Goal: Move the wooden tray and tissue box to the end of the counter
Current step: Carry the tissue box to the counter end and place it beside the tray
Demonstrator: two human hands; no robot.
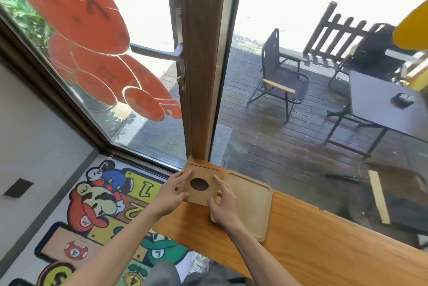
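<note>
Wooden tissue box [201, 185] lower centre at worktop [324, 234] end, clasped between left hand [170, 195] and right hand [223, 207]; wooden tray [252, 202] touching its right side, nearer right hand.

Head view, steeply down, perhaps close

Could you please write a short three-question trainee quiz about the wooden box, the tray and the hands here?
1. True or false: both hands hold the square wooden tissue box with the oval hole.
2. The flat light wooden tray lies on which side of the box? A right, B left.
3. What do the box and tray rest on?

Key: 1 true: left hand, right hand. 2 A. 3 The orange-brown wooden counter.
</note>
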